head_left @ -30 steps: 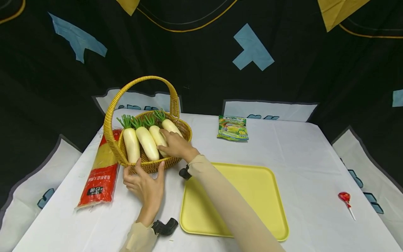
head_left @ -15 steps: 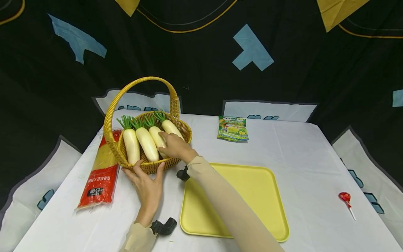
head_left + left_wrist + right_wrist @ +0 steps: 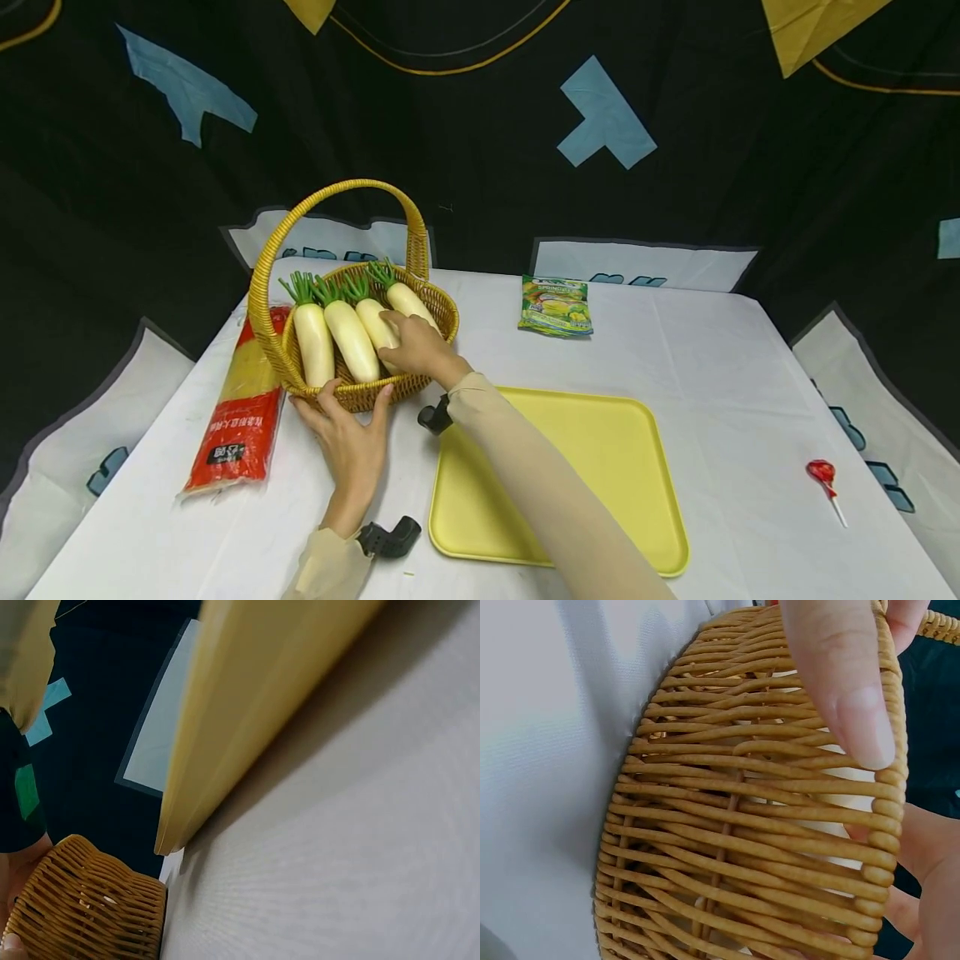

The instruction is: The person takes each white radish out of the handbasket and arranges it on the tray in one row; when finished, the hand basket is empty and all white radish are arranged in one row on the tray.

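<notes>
Several white radishes [image 3: 349,342] with green tops lie side by side in a wicker basket [image 3: 442,304] with a tall arched handle. My right hand [image 3: 420,346] reaches over the basket's right side and grips the third radish [image 3: 375,322] from the left, thumb and fingers on either side of it. At the near rim my left hand [image 3: 352,446] holds the basket. In the right wrist view its thumb [image 3: 855,712] presses the woven wall [image 3: 742,802] just under the rim. The left wrist view shows the basket [image 3: 90,907] with a fingertip at its corner.
A yellow tray [image 3: 600,475] lies right of the basket, partly under my right forearm. A red-and-yellow bag of spaghetti [image 3: 240,417] lies against the basket's left side. Further off are a green packet [image 3: 556,306] at the back and a red lollipop [image 3: 823,477] at the right.
My left hand has shifted slightly along the near rim, its fingers straightening somewhat. My right hand stays on the same radish, and the basket has hardly moved.
</notes>
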`<state>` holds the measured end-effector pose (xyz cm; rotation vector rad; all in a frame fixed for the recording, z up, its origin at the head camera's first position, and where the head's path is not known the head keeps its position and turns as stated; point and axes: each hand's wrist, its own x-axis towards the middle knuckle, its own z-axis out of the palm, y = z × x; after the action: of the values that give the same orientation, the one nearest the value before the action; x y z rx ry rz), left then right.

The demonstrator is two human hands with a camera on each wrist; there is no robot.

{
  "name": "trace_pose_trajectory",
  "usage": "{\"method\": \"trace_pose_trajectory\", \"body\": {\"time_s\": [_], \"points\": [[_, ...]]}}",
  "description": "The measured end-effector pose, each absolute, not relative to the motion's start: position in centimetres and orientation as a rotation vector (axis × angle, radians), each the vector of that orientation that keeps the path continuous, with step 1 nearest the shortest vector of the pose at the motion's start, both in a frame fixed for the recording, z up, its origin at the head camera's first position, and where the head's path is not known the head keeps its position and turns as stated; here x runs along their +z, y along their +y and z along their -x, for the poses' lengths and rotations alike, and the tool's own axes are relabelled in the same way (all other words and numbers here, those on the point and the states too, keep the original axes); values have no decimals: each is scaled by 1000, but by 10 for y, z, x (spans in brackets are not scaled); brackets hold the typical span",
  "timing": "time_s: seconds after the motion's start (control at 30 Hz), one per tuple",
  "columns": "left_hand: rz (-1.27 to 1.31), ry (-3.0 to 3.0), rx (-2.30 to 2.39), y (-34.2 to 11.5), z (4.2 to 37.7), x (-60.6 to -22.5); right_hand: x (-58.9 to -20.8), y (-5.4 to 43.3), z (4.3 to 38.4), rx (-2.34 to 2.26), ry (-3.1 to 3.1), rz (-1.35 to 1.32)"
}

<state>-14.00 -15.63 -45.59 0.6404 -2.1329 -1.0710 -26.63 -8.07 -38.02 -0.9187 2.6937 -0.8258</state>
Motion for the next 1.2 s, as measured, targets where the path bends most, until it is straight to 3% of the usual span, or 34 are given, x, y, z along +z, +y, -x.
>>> {"method": "trace_pose_trajectory", "body": {"time_s": [0.57, 1.2], "points": [[-651, -2127, -965, -159, 141, -455, -374, -72, 267, -1043, 2558, 842], [-585, -2078, -1056, -161, 143, -461, -348, -17, 256, -1347, 2466, 758]]}}
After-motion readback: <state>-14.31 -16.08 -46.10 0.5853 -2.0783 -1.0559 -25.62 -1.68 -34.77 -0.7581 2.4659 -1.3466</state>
